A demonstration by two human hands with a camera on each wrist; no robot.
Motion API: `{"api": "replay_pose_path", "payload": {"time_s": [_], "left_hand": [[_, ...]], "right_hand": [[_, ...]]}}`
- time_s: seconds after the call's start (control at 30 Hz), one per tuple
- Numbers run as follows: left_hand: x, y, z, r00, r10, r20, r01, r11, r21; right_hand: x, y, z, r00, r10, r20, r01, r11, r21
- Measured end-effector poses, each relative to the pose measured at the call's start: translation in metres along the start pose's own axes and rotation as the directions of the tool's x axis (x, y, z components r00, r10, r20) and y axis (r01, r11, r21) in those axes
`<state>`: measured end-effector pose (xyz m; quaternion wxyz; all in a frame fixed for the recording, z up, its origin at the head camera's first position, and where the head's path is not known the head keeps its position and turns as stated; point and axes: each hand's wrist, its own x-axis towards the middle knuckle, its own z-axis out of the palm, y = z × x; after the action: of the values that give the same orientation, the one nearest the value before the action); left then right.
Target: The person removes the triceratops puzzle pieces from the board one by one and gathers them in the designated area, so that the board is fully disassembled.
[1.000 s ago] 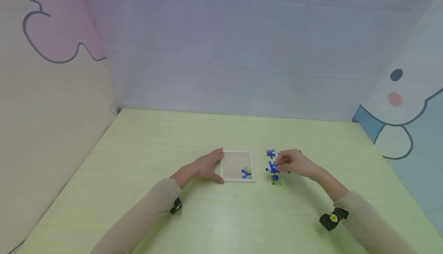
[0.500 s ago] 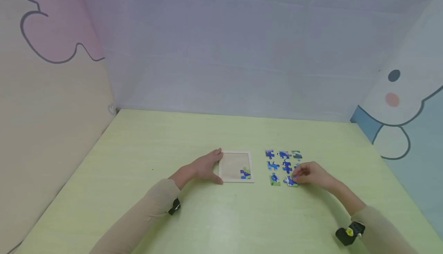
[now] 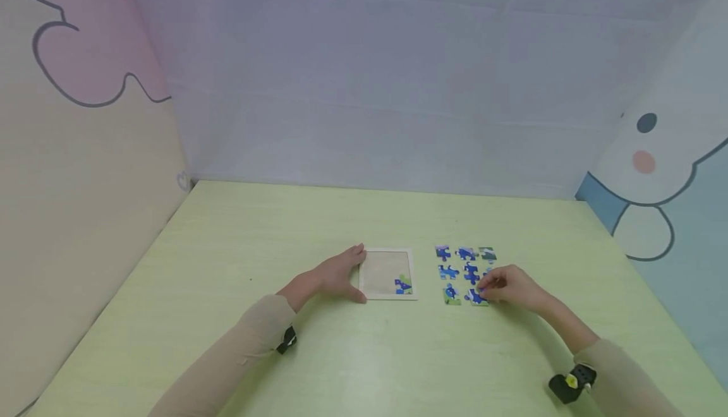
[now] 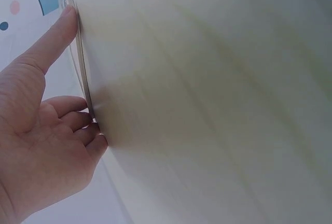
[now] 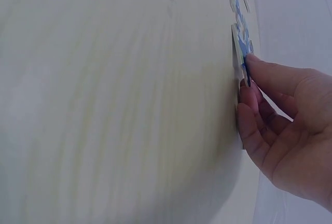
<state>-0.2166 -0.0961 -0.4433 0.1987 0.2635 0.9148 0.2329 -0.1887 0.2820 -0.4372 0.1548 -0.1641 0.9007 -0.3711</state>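
Note:
My left hand rests at the left edge of a shallow white-rimmed puzzle frame, thumb near its lower corner and fingers near the upper one. A few joined blue and green pieces fill the frame's lower right corner; bare backing shows elsewhere. To the right, loose jigsaw pieces lie in rough rows, among them a dark blue piece. At their lower right, my right hand pinches a blue puzzle piece between thumb and fingers, low over the table. Those fingers partly cover the pieces beneath.
The pale yellow-green table extends around the frame and pieces. A lilac cloth wall closes off the back, with cartoon-printed panels at both sides. A black wrist camera sits on my right sleeve.
My right hand has moved right and slightly nearer, from the left pieces to the lower right one, uncovering others; lately it shifts only slightly. The left hand stays at the frame.

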Motion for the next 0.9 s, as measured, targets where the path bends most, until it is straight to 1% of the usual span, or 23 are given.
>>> {"api": "replay_pose_path", "payload": {"time_s": [0.3,0.6,0.67,0.77,0.9], "left_hand": [[0.001,-0.001,0.000,1.000,-0.002,0.005,0.002,1.000,0.013],[-0.001,0.000,0.000,1.000,0.001,-0.003,-0.001,1.000,0.003],[-0.001,0.000,0.000,1.000,0.001,-0.004,-0.001,1.000,0.003],[-0.001,0.000,0.000,1.000,-0.005,-0.001,0.005,1.000,0.006],[0.000,0.001,0.000,1.000,-0.008,-0.001,0.008,1.000,0.007]], "right_hand": [[0.000,-0.002,0.002,1.000,0.018,-0.019,-0.019,0.999,-0.026],[0.004,-0.006,-0.001,0.999,-0.030,-0.017,0.028,0.993,-0.116],[0.007,-0.012,0.000,0.999,-0.047,-0.020,0.044,0.991,-0.125],[0.014,-0.026,0.005,0.995,-0.098,-0.022,0.094,0.986,-0.138],[0.029,-0.046,0.021,0.987,-0.159,-0.016,0.154,0.975,-0.161]]}}
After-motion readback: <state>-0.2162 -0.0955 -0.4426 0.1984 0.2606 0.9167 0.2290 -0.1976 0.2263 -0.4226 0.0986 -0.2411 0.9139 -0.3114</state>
